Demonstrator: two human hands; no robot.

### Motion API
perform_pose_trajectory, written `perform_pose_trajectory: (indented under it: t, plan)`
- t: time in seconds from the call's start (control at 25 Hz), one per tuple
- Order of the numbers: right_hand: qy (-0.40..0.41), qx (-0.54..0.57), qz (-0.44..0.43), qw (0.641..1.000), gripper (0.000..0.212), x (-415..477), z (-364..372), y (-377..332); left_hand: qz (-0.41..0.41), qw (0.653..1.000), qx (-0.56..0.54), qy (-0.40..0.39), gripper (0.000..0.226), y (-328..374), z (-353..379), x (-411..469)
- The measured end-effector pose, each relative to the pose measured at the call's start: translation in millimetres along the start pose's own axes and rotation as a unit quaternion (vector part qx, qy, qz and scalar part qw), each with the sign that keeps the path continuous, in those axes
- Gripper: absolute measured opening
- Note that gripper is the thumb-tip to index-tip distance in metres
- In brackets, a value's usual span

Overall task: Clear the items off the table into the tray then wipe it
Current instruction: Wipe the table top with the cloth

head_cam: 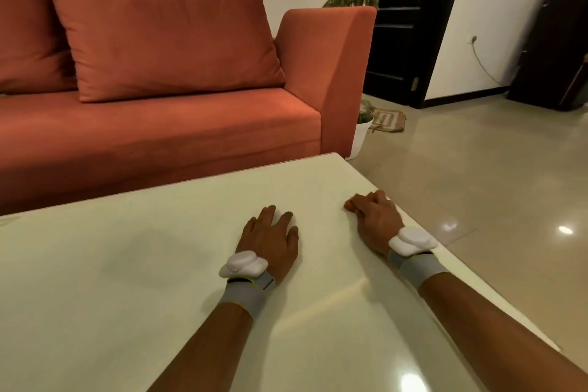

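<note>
A glossy cream table [127,280] fills the lower part of the view, and its visible top carries only my two hands. My left hand [270,237] lies palm down on it near the middle, fingers straight and slightly spread. My right hand [374,216] rests flat close to the table's right edge, fingers together, holding nothing. Each wrist wears a grey band with a white device. No tray, cloth or loose item is in view.
An orange sofa [165,124] with a cushion [165,41] stands just behind the table. A white plant pot [359,137] sits at the sofa's right end. Tiled floor [477,169] opens to the right, with a dark door [410,25] and a dark cabinet [553,41] beyond.
</note>
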State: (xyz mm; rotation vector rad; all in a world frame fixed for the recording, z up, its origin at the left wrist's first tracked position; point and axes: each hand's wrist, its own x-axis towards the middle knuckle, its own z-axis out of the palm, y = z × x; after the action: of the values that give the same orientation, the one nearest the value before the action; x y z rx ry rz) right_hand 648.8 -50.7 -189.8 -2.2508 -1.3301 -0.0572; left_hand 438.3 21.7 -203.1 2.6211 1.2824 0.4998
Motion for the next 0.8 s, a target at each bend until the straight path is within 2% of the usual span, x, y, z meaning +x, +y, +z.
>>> perform_pose_trajectory:
  t: [0.12, 0.16, 0.2, 0.24, 0.32, 0.36, 0.4, 0.44, 0.52, 0.6, 0.64, 0.72, 0.8]
  plan:
    - [-0.085, 0.037, -0.21, 0.973, 0.031, -61, -4, -45, -0.003, 1.0, 0.002, 0.007, 0.044, -1, -3, 2]
    - [-0.096, 0.031, -0.254, 0.962, 0.031, -63, -12, -36, -0.002, 1.0, 0.006, 0.008, 0.044, -1, -3, 2]
    - [-0.091, 0.028, -0.262, 0.96, 0.031, -57, -23, -18, -0.002, 1.0, 0.01, 0.006, 0.044, -1, -3, -1]
    - [-0.062, 0.02, -0.214, 0.975, 0.03, -44, -29, 6, -0.001, 1.0, 0.011, 0.007, 0.043, 0, -3, -2]
    - [0.005, 0.004, -0.018, 1.0, 0.03, -18, -37, 41, 0.006, 1.0, 0.018, 0.017, 0.042, 2, -3, -1]
    - [0.013, 0.0, 0.076, 0.997, 0.031, -10, -35, 39, 0.006, 1.0, 0.019, 0.018, 0.041, 2, -6, 2]
    - [0.002, -0.004, 0.116, 0.993, 0.032, -9, -29, 24, 0.001, 1.0, 0.012, 0.007, 0.04, 3, -7, 2]
    - [-0.023, -0.007, 0.096, 0.995, 0.033, -17, -21, -2, -0.003, 1.0, 0.006, -0.001, 0.039, 4, -9, 0]
    - [-0.082, -0.021, -0.084, 0.993, 0.04, -49, 4, -47, -0.005, 1.0, 0.013, 0.003, 0.038, 5, -9, -1]
    - [-0.145, -0.065, -0.255, 0.954, 0.051, -93, 4, -56, -0.012, 0.999, 0.047, -0.006, 0.04, 5, -12, -5]
    - [-0.159, -0.072, -0.279, 0.944, 0.05, -99, -11, -43, -0.02, 0.997, 0.069, -0.015, 0.042, 5, -14, -7]
    - [-0.138, -0.082, -0.241, 0.957, 0.044, -84, -42, 0, -0.027, 0.995, 0.095, -0.019, 0.049, 6, -17, -16]
    - [-0.101, -0.13, -0.084, 0.983, 0.039, -55, -64, 50, -0.004, 0.998, 0.066, -0.019, 0.059, 14, -16, -29]
